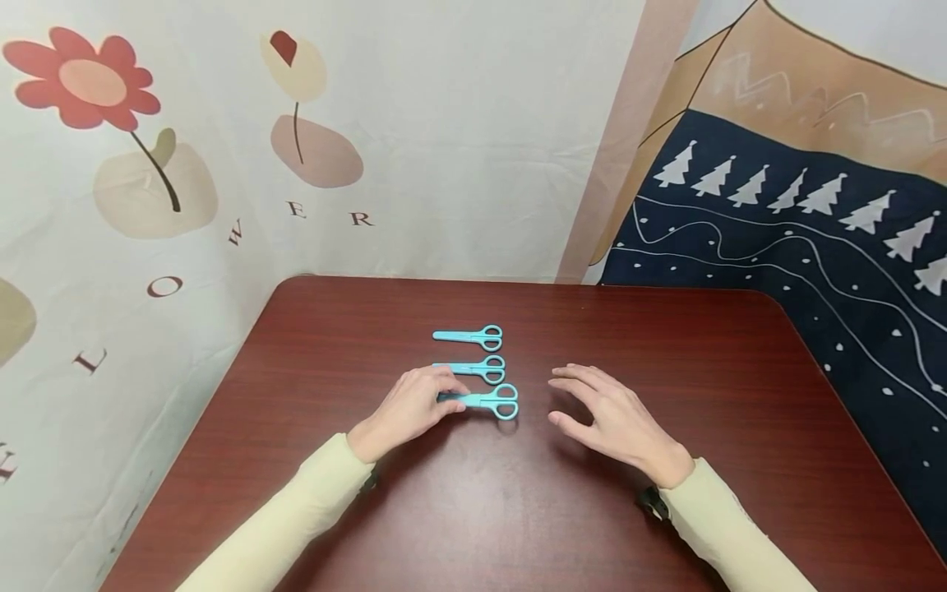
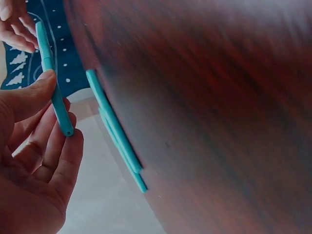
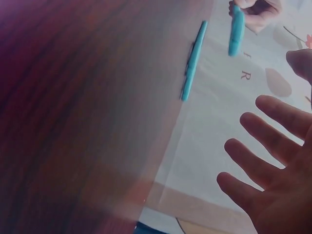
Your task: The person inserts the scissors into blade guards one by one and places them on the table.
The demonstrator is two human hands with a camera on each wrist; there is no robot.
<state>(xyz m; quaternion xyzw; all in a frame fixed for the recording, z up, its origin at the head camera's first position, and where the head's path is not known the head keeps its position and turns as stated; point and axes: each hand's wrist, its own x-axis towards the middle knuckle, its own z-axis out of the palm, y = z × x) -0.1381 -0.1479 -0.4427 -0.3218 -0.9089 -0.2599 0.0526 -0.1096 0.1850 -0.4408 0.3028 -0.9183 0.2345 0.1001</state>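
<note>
My left hand (image 1: 414,404) pinches a pair of turquoise scissors (image 1: 484,400) by the blade end, thumb on one side and fingers on the other. In the left wrist view these scissors (image 2: 57,100) are lifted off the table, seen edge-on. Two more pairs of turquoise scissors lie flat behind them: a middle pair (image 1: 484,369), its blade end partly hidden by the left hand, and a far pair (image 1: 469,336). All handles point right. My right hand (image 1: 610,415) hovers to the right of the scissors, fingers spread and holding nothing.
The scissors lie on a dark red-brown wooden table (image 1: 518,510) with rounded far corners. Behind it hangs a pale cloth (image 1: 473,164) with flowers and letters. At the right is a dark blue cloth (image 1: 740,238) with white trees.
</note>
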